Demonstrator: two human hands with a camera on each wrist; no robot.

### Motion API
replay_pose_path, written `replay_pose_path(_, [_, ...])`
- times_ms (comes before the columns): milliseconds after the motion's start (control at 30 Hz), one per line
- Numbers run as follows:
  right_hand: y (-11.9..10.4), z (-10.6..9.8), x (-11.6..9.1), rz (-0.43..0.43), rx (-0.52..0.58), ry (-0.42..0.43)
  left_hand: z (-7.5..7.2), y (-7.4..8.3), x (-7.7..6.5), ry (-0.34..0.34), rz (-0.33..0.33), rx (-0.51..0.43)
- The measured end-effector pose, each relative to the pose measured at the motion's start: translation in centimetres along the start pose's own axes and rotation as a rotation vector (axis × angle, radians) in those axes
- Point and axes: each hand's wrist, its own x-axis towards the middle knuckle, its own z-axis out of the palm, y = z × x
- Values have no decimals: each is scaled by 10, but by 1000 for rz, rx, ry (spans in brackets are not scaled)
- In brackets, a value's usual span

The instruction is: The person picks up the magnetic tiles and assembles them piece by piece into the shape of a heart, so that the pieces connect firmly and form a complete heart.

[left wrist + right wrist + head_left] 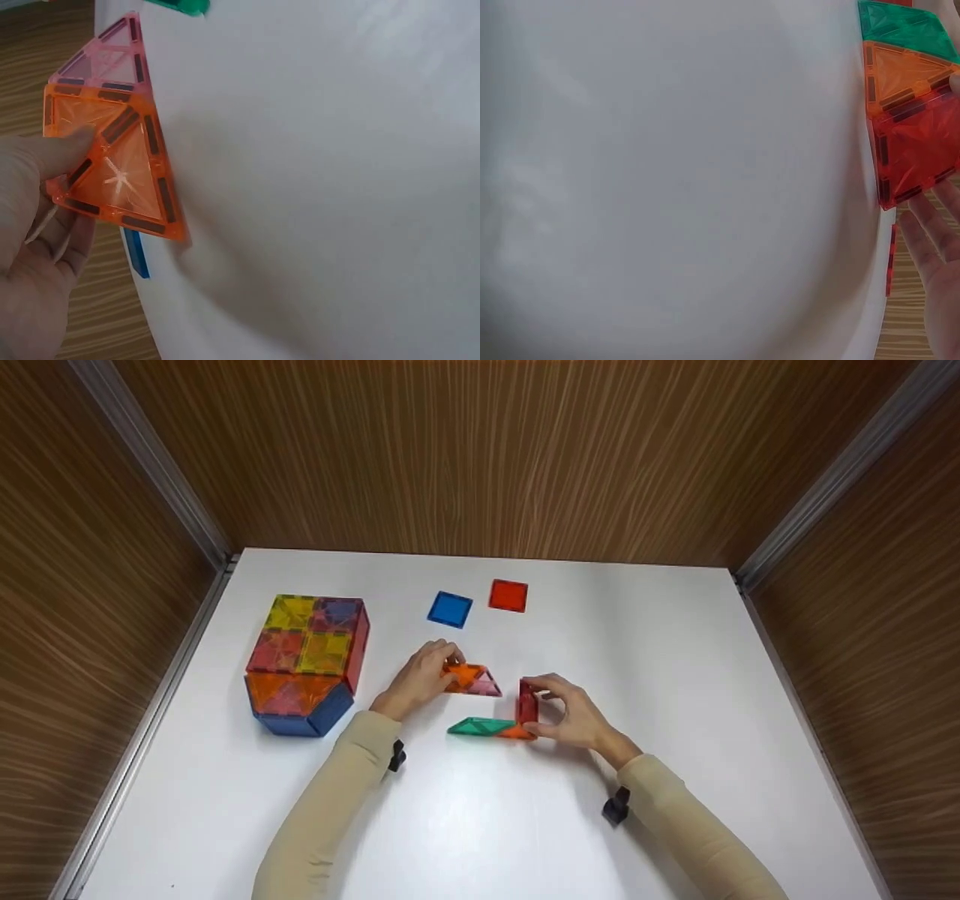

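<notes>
My left hand grips joined see-through magnetic tiles: orange triangles with a pink piece at one end. The thumb lies across the orange face in the left wrist view. A short gap to the right, my right hand holds a red square tile between thumb and fingers. An orange triangle tile joins the red one's edge, and green tiles continue from it leftward. The right thumb is at the corner where red and orange meet. Part of the right hand is cut off in its wrist view.
A large block of joined tiles, yellow, red, orange and blue, stands at the left of the white table. Behind the hands lie a flat blue square tile and a red square tile. Wood-patterned panels enclose the table.
</notes>
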Motion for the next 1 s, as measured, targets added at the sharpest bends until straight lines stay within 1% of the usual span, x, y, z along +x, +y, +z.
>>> replay_pose_path(133, [0,1,2,-9,-2,-8,3,7,-1,-17,46,-11])
replay_pose_path(233, [1,1,3,-13,-7,-16,7,11,0,-30,87,0])
replay_pose_path(367, [1,0,4,-10,-18,-23,11,17,2,-49,124,-3])
replay_pose_path(600, [0,0,6,13,-25,-38,16,27,6,-96,129,-36])
replay_pose_path(800, [1,1,5,-10,-33,-35,20,27,10,-74,192,-1])
replay_pose_path(900, [2,1,5,-15,-35,-32,18,25,12,-88,191,-8])
replay_pose_path(1000, [2,1,5,-18,-45,-34,12,22,14,-106,158,-37])
